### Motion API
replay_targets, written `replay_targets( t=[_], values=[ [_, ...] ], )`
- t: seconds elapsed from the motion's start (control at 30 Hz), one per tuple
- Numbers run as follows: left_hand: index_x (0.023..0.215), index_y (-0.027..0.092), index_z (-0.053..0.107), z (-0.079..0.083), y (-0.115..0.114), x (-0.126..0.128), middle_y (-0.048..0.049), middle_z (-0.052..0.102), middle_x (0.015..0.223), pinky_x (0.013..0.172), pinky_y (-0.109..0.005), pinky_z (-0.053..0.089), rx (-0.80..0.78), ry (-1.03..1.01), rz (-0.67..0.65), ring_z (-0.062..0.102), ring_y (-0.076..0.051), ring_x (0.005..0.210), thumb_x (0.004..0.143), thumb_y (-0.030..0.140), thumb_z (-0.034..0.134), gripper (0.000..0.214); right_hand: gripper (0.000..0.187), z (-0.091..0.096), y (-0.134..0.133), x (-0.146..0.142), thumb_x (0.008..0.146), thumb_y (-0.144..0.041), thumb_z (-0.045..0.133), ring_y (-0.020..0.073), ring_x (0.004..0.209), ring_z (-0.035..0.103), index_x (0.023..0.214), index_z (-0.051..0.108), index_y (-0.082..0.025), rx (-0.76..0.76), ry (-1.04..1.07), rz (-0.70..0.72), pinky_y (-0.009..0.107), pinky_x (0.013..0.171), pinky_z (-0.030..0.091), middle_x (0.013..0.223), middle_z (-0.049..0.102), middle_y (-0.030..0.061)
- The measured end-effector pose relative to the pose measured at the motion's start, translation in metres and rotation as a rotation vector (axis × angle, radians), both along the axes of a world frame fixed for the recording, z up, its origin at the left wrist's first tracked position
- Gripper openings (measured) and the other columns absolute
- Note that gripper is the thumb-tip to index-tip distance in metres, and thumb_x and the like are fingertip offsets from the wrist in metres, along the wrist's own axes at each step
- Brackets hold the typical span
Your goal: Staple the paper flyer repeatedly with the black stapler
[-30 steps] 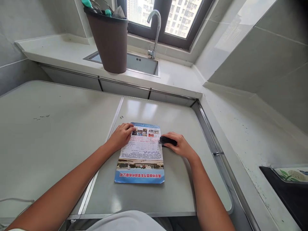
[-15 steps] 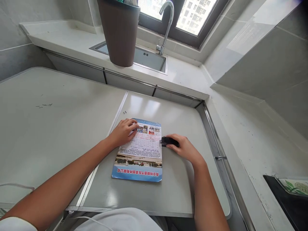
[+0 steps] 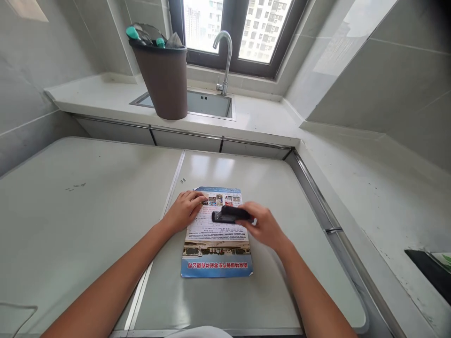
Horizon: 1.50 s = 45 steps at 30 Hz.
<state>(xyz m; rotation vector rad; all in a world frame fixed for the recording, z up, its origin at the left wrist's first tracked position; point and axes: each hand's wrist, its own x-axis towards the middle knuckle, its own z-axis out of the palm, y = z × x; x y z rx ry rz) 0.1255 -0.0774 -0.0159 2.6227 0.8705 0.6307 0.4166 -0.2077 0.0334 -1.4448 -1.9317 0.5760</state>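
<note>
A printed flyer [image 3: 217,263] in blue and white, with photos and upside-down lettering, lies on the folding table's right panel. My left hand [image 3: 185,210] rests on its left edge, fingers stretched over the sheet from above. In my right hand [image 3: 262,223] is a black stapler [image 3: 229,214], gripped at its rear end. The stapler points left and is over the middle of the flyer; I cannot tell whether it touches the paper. Two tiny metal bits, apparently staples [image 3: 182,180], lie on the table beyond my left hand.
Beyond the table [image 3: 105,211] runs a white counter with a sink [image 3: 211,102] and tap [image 3: 227,61]. A brown bin [image 3: 164,82] holding bottles stands at the sink's front edge. Along the right side is a metal rail [image 3: 313,188]. A white cable [image 3: 21,306] lies at lower left.
My right hand has drawn the stapler off the flyer's right edge and moved it left over the sheet. My left hand stays on the flyer's left edge. The view has tilted up.
</note>
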Motion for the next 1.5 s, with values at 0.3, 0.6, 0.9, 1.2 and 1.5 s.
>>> replay_targets(
  t=[0.3,0.6,0.9,1.2,1.5],
  values=[
    [0.111,0.023,0.069,0.002,0.001,-0.005,-0.0071,0.07,0.116,0.098,-0.041,0.049,-0.054,-0.082,0.024,0.061,-0.025,0.113,0.095,0.007,0.046,0.033,0.025,-0.04,0.011,-0.026,0.088,-0.026,0.076,0.0237,0.096,0.063,0.11,0.066,-0.023,0.015,-0.038,0.15,0.035,0.082,0.051,0.103,0.07,0.0069],
    [0.112,0.025,0.07,0.001,0.001,-0.003,-0.0072,0.07,0.123,0.094,-0.043,0.046,-0.008,0.074,-0.006,0.061,-0.027,0.115,0.095,0.014,0.053,0.027,0.027,-0.042,0.015,-0.019,0.089,-0.028,0.075,0.0255,0.099,0.062,0.114,0.065,-0.023,0.044,-0.043,0.233,0.038,0.085,0.053,0.106,0.07,0.0085],
    [0.092,0.024,0.071,0.012,0.006,-0.019,-0.0024,0.073,0.084,0.081,-0.037,0.043,-0.029,0.108,0.11,0.065,-0.02,0.078,0.099,0.027,0.053,0.02,0.033,-0.045,0.009,-0.064,0.086,-0.025,0.078,0.0255,0.101,0.061,0.116,0.066,-0.023,0.046,-0.013,0.299,0.039,0.089,0.053,0.106,0.07,0.0079],
    [0.096,0.023,0.069,0.006,0.02,-0.033,-0.0063,0.074,0.088,0.074,-0.034,0.046,-0.115,-0.015,0.356,0.066,-0.024,0.08,0.094,0.023,0.047,0.022,0.04,-0.044,0.016,-0.07,0.1,-0.042,0.062,0.0229,0.112,0.065,0.135,0.062,-0.023,-0.245,0.415,0.341,0.038,0.096,0.055,0.123,0.069,0.01],
    [0.093,0.021,0.075,0.003,0.036,-0.043,-0.0009,0.068,0.071,0.065,-0.028,0.043,-0.432,-0.295,0.492,0.061,-0.019,0.066,0.087,0.022,0.042,0.034,0.042,-0.049,0.025,-0.065,0.079,-0.053,0.083,0.0242,0.099,0.069,0.106,0.081,-0.02,-0.512,0.706,0.231,0.039,0.089,0.057,0.107,0.073,0.0086]
  ],
)
